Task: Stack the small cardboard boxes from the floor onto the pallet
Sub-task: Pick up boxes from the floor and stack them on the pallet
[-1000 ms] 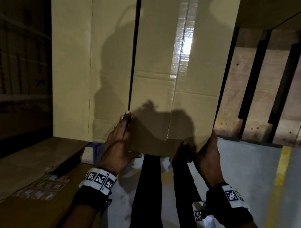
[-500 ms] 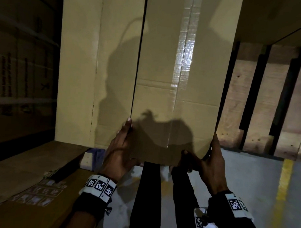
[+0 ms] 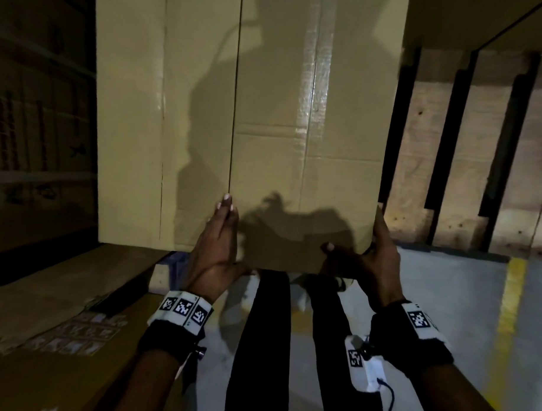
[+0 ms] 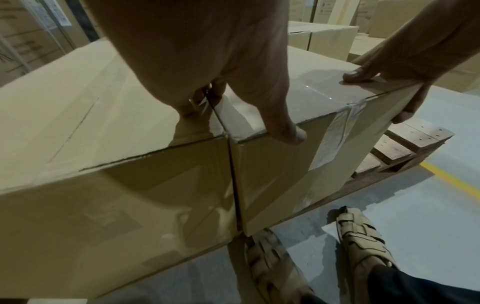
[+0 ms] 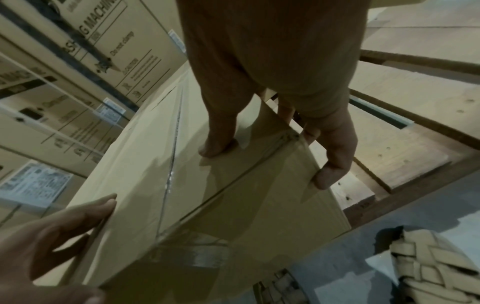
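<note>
A tape-sealed cardboard box [image 3: 308, 163] sits on the wooden pallet [image 3: 418, 179], tight against a neighbouring box [image 3: 162, 124] on its left. My left hand [image 3: 216, 243] lies at the seam between the two, fingers straight along the taped box's left side. In the left wrist view its thumb [image 4: 285, 131] rests on the near top edge of the box [image 4: 298, 164]. My right hand [image 3: 366, 258] grips the near right corner. The right wrist view shows its thumb [image 5: 218, 144] on top and its fingers [image 5: 332, 164] curled down the side of the box [image 5: 207, 195].
Bare pallet slats [image 4: 415, 135] extend right of the box. A yellow line [image 3: 512, 300] runs along the grey floor. Flattened cardboard [image 3: 45, 289] lies at the left, below dark printed cartons [image 3: 36, 120]. My legs [image 3: 265, 343] and sandalled feet [image 4: 363, 242] stand before the pallet.
The dark gap between the two boxes has narrowed to a thin line. Both hands stay at the taped box's near corners; the left fingers now lie straighter.
</note>
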